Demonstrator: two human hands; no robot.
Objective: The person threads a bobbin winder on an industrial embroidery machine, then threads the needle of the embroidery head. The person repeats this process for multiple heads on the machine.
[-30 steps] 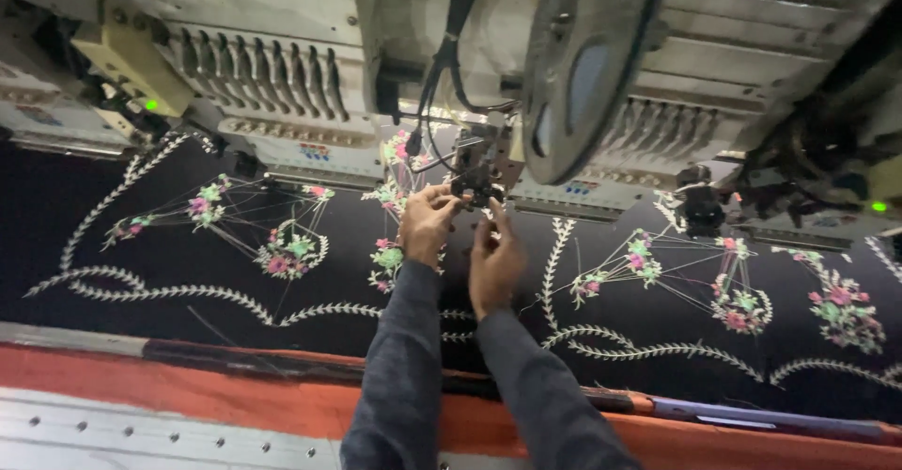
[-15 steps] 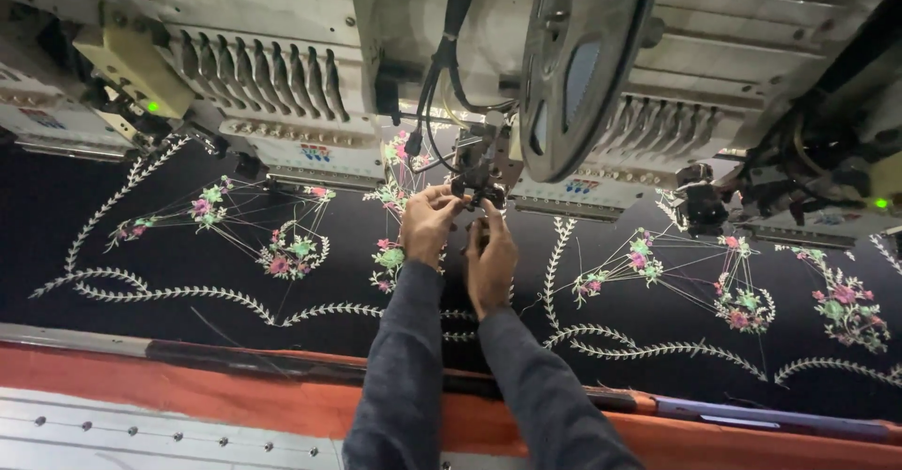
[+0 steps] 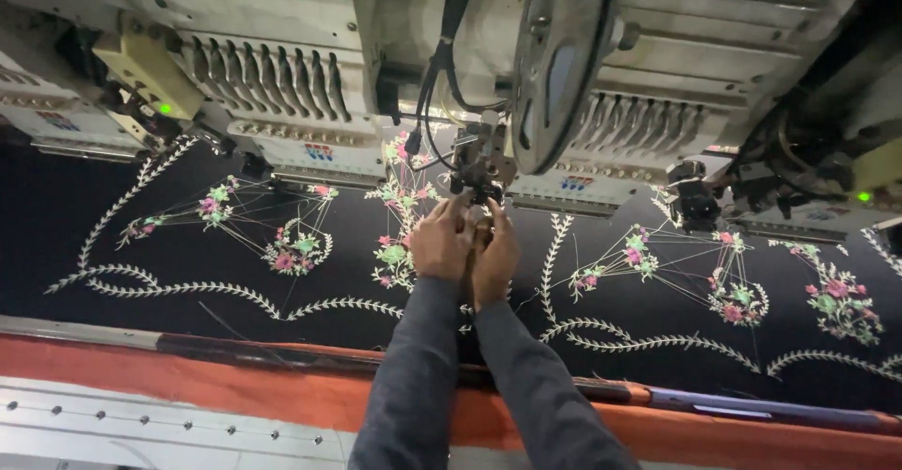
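Both my arms in grey sleeves reach forward over a black fabric [image 3: 235, 244] stitched with white vines and pink and green flowers. My left hand [image 3: 440, 242] and my right hand [image 3: 492, 256] are pressed close together under a small metal attachment [image 3: 477, 167] hanging from the embroidery machine head [image 3: 282, 66]. The fingertips of both hands touch the lower end of that attachment. Whether they pinch a thread or a small part is hidden by the fingers.
A large round metal reel [image 3: 559, 56] stands just right of the attachment, with black cables [image 3: 442, 75] beside it. Further machine heads sit at far left [image 3: 56, 122] and right [image 3: 808, 169] with green lights. An orange frame bar [image 3: 188, 376] and grey metal table edge [image 3: 141, 423] run along the front.
My two hands have drawn closer together and sit slightly lower under the attachment. The view has shifted a little; the fabric has not moved.
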